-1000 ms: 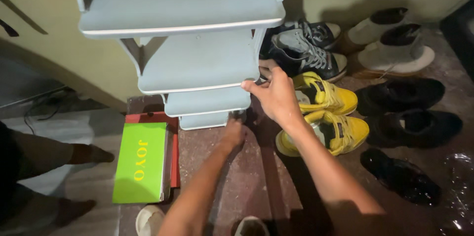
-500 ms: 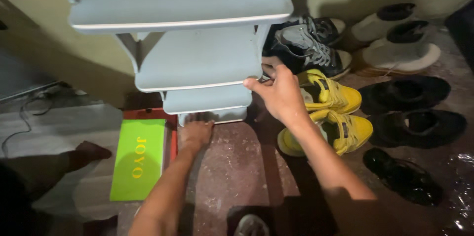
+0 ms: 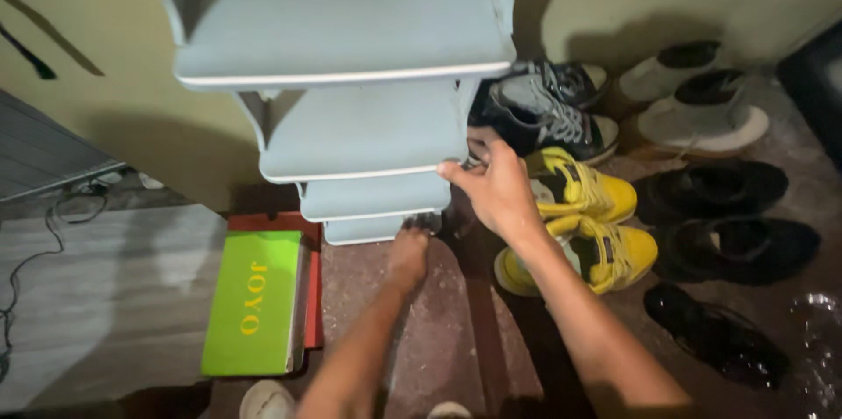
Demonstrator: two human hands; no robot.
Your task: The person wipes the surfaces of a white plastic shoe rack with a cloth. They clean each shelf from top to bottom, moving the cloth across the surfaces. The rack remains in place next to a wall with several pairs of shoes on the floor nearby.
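Two pale shoe toes show at the bottom edge of the frame, nearest to us, on the speckled brown floor. Just left of centre lies a bright green box with yellow lettering, resting on a red box whose edge shows beside it. Our left hand reaches down to the foot of the pale blue shoe rack, at the right corner of its lowest shelf; the spot is dim, so we cannot tell whether the fingers are closed on the rack or only touching it. Higher up, our right hand is clenched on the right front corner of the second shelf from the top, thumb on the rim and fingers curled around the edge. The rack stands upright against the yellowish wall, four shelves stepping back toward the floor, filling the upper centre of the frame. Right of the rack, a pair of yellow sneakers sits just behind our right wrist. Farther right are black shoes in a loose column, and a glossy black one lower right. Beyond them, by the wall, stand dark laced sneakers and pale high-top shoes.
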